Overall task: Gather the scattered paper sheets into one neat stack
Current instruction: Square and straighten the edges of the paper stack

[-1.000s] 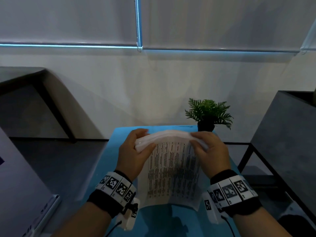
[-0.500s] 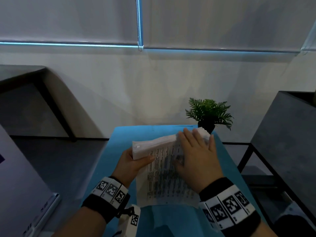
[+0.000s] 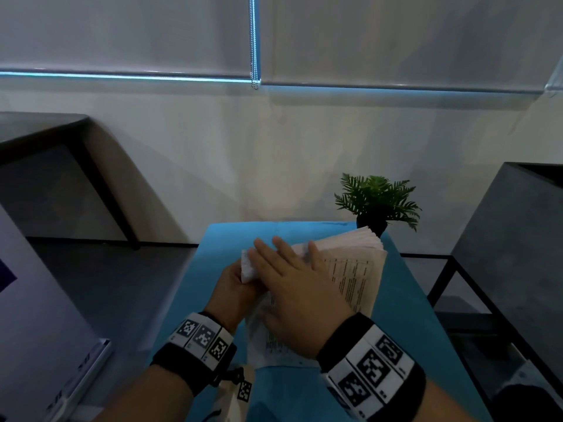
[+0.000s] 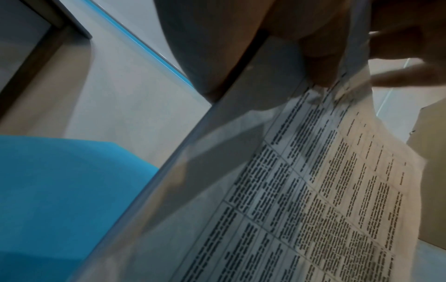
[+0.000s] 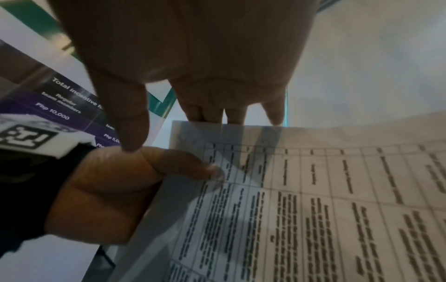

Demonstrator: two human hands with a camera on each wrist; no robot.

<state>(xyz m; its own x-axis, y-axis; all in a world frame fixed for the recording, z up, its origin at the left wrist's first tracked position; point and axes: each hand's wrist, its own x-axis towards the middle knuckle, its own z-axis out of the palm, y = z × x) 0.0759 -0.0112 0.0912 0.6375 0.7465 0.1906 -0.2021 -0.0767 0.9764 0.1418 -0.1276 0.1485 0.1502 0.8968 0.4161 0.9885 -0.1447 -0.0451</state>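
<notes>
A stack of printed paper sheets is held upright above the blue table, its right edges fanned near the plant. My left hand grips the stack's left edge. In the left wrist view its thumb presses on the top sheet. My right hand lies flat across the stack's left part with straight fingers, partly covering the left hand. In the right wrist view the right fingers reach past the sheet's top edge and the left thumb pinches the paper.
A small potted plant stands at the table's far right corner, just behind the stack. A dark grey table is on the right, another dark table far left, and a printed board at near left.
My right hand let go of the stack's right edge and slid left across the sheets, fingers straightened. The stack's right side rose and fanned out; the left hand kept its grip.
</notes>
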